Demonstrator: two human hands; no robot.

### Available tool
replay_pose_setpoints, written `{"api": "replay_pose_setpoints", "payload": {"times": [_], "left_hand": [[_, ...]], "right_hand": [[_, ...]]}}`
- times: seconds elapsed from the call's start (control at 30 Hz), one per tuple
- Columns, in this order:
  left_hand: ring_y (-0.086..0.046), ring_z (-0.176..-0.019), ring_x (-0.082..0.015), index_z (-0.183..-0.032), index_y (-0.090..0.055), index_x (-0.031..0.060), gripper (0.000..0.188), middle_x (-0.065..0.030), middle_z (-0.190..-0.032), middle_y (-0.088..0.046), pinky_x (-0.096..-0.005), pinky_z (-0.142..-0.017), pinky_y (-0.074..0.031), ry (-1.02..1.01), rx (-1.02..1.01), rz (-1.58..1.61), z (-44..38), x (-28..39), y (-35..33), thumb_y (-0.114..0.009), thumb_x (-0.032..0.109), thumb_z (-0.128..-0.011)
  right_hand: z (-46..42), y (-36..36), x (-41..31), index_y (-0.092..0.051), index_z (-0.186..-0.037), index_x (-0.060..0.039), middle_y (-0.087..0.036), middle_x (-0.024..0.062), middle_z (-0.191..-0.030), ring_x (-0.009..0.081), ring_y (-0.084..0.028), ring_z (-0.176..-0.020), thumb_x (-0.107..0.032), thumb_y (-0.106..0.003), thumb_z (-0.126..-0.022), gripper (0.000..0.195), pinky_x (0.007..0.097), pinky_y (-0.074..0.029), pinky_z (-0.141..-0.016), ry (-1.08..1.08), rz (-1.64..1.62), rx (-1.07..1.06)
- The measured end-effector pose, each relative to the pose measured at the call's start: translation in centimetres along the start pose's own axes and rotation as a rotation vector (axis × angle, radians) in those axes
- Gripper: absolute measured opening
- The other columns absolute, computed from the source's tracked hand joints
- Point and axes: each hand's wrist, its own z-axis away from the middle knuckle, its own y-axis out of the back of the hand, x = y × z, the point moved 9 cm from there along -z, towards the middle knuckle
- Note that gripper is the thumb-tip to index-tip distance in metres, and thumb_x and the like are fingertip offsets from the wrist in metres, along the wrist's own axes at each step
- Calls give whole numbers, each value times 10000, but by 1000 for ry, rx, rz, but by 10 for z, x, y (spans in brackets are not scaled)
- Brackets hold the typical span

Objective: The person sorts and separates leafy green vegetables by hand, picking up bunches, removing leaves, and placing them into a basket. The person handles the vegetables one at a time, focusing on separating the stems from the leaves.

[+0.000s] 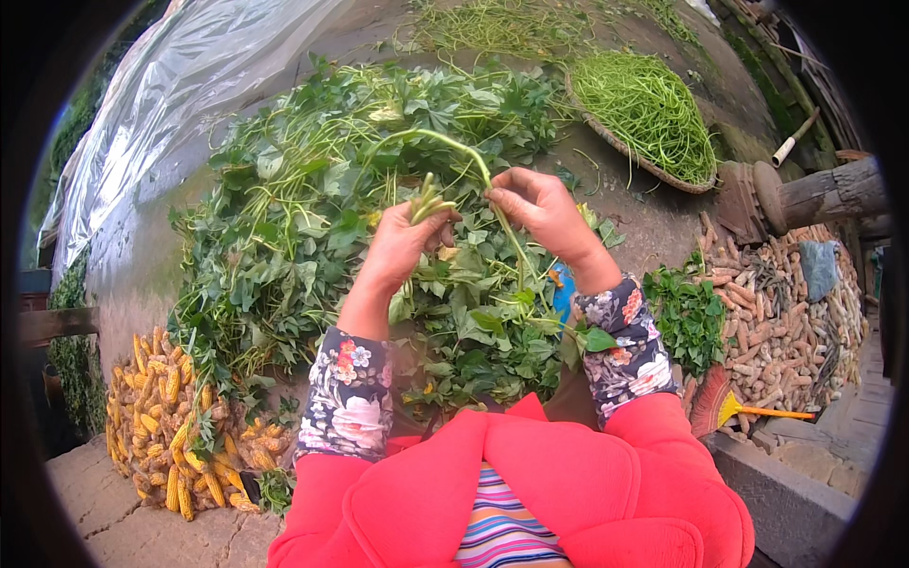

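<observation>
My left hand grips a small bunch of pale green stems, their cut ends poking up past the fingers. Between the thumb and fingers of my right hand is a long green vine. It arches over toward the left above the bunch, and its lower part hangs down to leaves near my right sleeve. Both hands are above a broad heap of leafy green vines spread on the ground before me. Part of a blue thing shows beside my right wrist.
A round woven basket heaped with green stems lies at upper right. Yellow corn cobs are piled at lower left, bare cobs at right. A broom, a wooden post and plastic sheeting border the area.
</observation>
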Motion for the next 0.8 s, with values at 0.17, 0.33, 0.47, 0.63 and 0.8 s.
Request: {"api": "replay_pose_setpoints", "payload": {"times": [0.17, 0.33, 0.47, 0.63, 0.8], "left_hand": [[-649, -712, -98, -1024, -711, 33, 227, -40, -802, -710, -223, -680, -478, -55, 141, 4, 7, 23, 49, -599, 231, -1029], [-602, -672, -116, -930, -630, 24, 261, -21, -724, -610, -271, -711, -516, -56, 60, 249, 4, 14, 20, -581, 254, -1042], [-398, -541, -49, -1014, -592, 67, 162, 60, -683, -458, -209, -487, -343, 133, -105, 378, 8, -9, -28, -608, 227, -1031], [-398, -536, -8, -1028, -693, 103, 160, 99, -707, -543, -190, -482, -288, 108, -145, -77, 11, -1, -56, -751, 213, -927], [-542, -801, -29, -1037, -729, 31, 145, 56, -883, -668, -226, -716, -451, 70, -157, -43, 9, 1, -52, -724, 138, -939]], "right_hand": [[-1, 26, 1, -666, -1021, -11, -653, -15, -801, 42, -540, -635, -209, -672, -980, 202, 208, -439, -563, -31, -126, 79], [-3, 21, -2, -635, -979, -12, -639, -9, -779, 46, -547, -631, -189, -677, -977, 183, 212, -439, -551, -41, -85, 87], [-2, 10, -4, -623, -959, -4, -617, -12, -751, 48, -552, -617, -170, -691, -968, 180, 222, -444, -538, -40, -39, 94], [-3, 8, 2, -620, -963, -2, -606, -19, -736, 46, -544, -596, -183, -698, -964, 197, 219, -418, -508, -52, -47, 95], [-2, -3, 4, -646, -978, -29, -609, -36, -762, 34, -535, -635, -243, -687, -973, 218, 208, -410, -543, -100, -46, -36]]}}
